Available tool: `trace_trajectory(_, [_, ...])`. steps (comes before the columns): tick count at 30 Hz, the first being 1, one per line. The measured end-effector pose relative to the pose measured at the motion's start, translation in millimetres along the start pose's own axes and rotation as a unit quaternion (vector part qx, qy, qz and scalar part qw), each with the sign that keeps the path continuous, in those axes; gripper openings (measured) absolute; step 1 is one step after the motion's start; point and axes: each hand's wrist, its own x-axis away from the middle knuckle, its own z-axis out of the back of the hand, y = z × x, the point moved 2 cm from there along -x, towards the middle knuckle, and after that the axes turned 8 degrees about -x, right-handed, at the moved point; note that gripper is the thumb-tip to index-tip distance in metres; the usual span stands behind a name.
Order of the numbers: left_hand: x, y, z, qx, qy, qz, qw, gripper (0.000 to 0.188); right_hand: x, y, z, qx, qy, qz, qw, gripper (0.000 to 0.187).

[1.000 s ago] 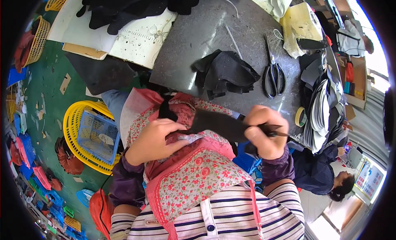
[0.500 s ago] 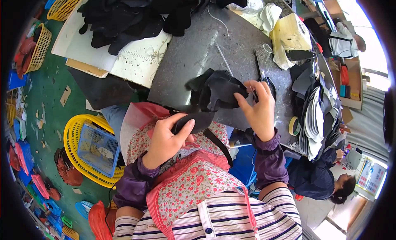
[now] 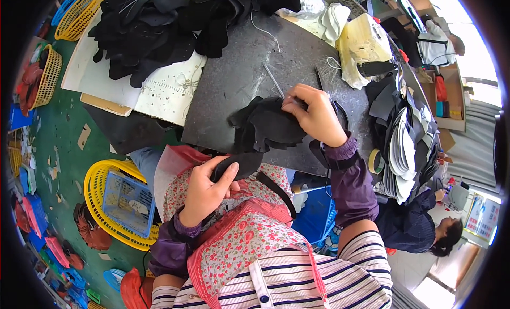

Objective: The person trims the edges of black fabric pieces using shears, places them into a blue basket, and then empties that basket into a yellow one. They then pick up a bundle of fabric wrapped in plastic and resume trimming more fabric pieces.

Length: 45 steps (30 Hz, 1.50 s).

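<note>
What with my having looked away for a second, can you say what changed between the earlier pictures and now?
The right hand let go of dark material above the lap and moved forward to the black pile on the table; its fingers are at the pile's far edge. The left hand still holds a black piece. The white rod stayed.

"What is plain black?"
"The flat, rounded black piece (image 3: 248, 164) and the loose stack of flat black pieces (image 3: 273, 124), over a dark grey tabletop (image 3: 220, 91)."
"And patterned?"
"A white cloth apron (image 3: 239, 237) with pink-red flowers and reddish-pink edging; a white ribbed shirt (image 3: 297, 274) with navy stripes."
"Anything brighter?"
"Purple fabric oversleeves (image 3: 353, 195), a round yellow plastic basket (image 3: 91, 189), a rectangular blue plastic basket (image 3: 127, 221)."
</note>
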Motion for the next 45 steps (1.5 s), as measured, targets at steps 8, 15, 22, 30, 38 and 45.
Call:
trace_trajectory(8, [-0.5,-0.5,1.4,0.008,0.020,0.001,1.000,0.020,53.4,-15.7,41.6,-0.109,0.270,-0.064,0.955,0.002])
trace_trajectory(15, [2.0,1.9,-0.3,0.000,0.016,-0.004,1.000,0.020,145.1,-32.9,8.5,0.059,-0.219,-0.093,0.969,0.011])
trace_trajectory(22, [5.7,-0.3,1.2,-0.029,0.051,-0.023,0.998,0.017,93.9,-52.2,-28.7,-0.309,-0.113,-0.277,0.903,0.028])
trace_trajectory(30, [8.8,6.9,0.6,-0.115,0.064,-0.076,0.988,0.013,55.0,-49.9,-39.0,-0.215,-0.179,-0.221,0.934,0.035])
trace_trajectory(38, [6.7,6.0,2.3,-0.115,0.051,-0.097,0.987,0.015,45.4,-52.6,-35.8,-0.194,-0.187,-0.235,0.934,0.034])
trace_trajectory(45, [7.2,5.4,1.3,-0.115,0.055,-0.104,0.986,0.013,44.0,-55.6,-35.0,-0.174,-0.203,-0.252,0.930,0.030])
